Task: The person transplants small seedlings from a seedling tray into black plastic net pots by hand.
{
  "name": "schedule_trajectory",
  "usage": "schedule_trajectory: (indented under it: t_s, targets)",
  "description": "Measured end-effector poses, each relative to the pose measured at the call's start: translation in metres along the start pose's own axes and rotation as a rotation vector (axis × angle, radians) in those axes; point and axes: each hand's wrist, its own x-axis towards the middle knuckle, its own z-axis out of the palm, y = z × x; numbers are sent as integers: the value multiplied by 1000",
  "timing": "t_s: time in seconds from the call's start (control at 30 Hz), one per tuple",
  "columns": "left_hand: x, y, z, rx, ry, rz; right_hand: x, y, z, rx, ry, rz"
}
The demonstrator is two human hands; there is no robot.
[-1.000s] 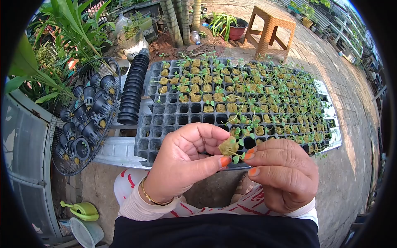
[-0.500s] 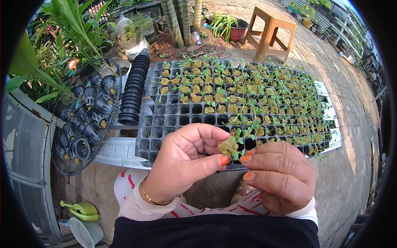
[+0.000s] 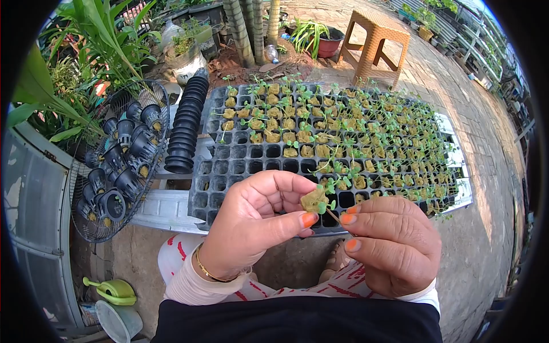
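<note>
My left hand pinches a small tan sponge plug with a green seedling between thumb and fingers, just above the near edge of a black seedling tray. My right hand is right beside it, its fingertips holding the seedling's thin stem or root below the plug. Both hands have orange nails; a gold bracelet is on the left wrist. The tray holds many plugs with seedlings; several cells near its left and front are empty.
A stack of black net cups lies left of the tray. A wire basket holds more black cups. A wicker stool, potted plants, a green watering can and a white bucket stand around.
My right hand has shifted slightly down and right, drawing the stem out from the plug. The plug has turned a little in my left hand's fingers.
</note>
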Motion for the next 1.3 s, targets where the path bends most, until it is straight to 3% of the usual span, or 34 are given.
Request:
schedule_trajectory:
  t_s: [0.27, 0.4, 0.47, 0.6, 0.97, 1.07, 1.3]
  targets:
    - [0, 0, -2, -14, -7, -9, 0, -2, -7, 9, 50, 53]
    - [0, 1, -3, 5, -15, -20, -3, -5, -10, 132, 182, 290]
    - [-1, 0, -4, -44, -14, 0, -9, -4, -7, 505, 331, 490]
    - [-1, 3, -10, -53, -37, 35, -9, -2, -4, 815, 309, 560]
    - [-24, 16, -16, -407, -273, -183, -4, -6, 0, 582, -23, 353]
    - [-32, 21, -20, -421, -297, -170, -3, -8, -5, 509, -40, 278]
    - [-47, 23, -24, -349, -252, -93, -3, -29, -2, 516, 58, 354]
